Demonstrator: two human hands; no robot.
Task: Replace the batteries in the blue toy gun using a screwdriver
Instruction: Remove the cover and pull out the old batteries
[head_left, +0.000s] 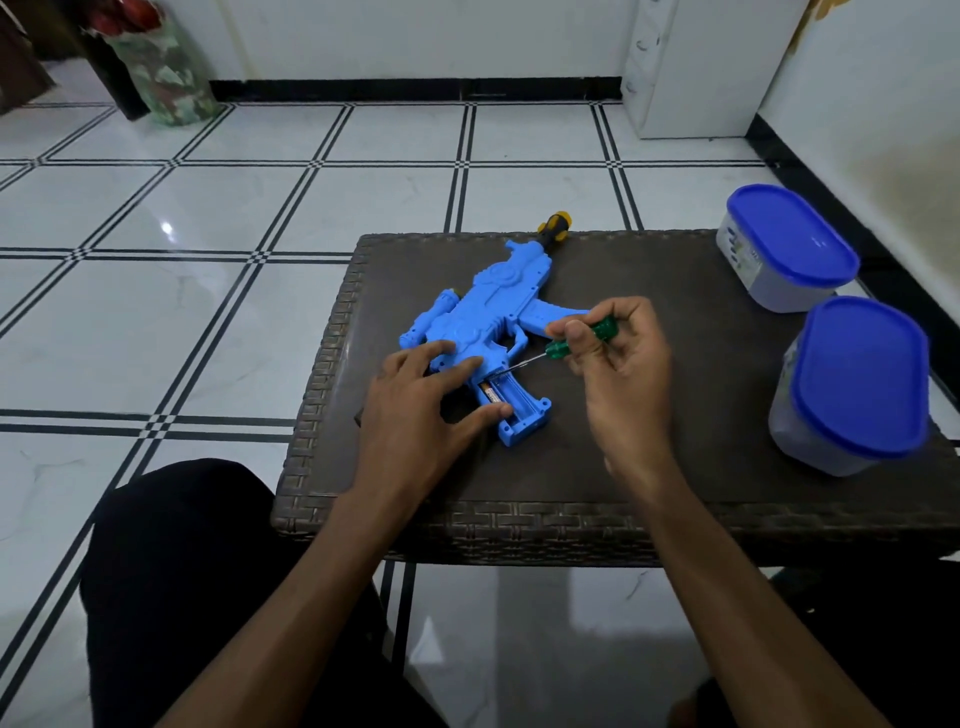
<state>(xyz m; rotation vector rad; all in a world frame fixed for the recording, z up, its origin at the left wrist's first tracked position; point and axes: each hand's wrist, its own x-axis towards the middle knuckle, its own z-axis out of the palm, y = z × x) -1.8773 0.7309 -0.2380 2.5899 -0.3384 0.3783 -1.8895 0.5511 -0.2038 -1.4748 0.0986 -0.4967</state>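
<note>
The blue toy gun (493, 306) lies flat on the dark wicker table (649, 467), its black and yellow muzzle pointing away from me. Its battery compartment (506, 397) in the magazine is uncovered, and a battery (490, 395) lies inside. My left hand (421, 405) presses flat on the gun beside the compartment, fingers spread. My right hand (618, 364) pinches a green-handled screwdriver (582, 340). The screwdriver's thin shaft slants down left, with its tip at the top end of the compartment.
Two clear plastic containers with blue lids stand on the table's right side, one at the back (784, 249) and one nearer (857, 384). My dark-clothed knee (171, 571) is left of the table. White tiled floor surrounds it.
</note>
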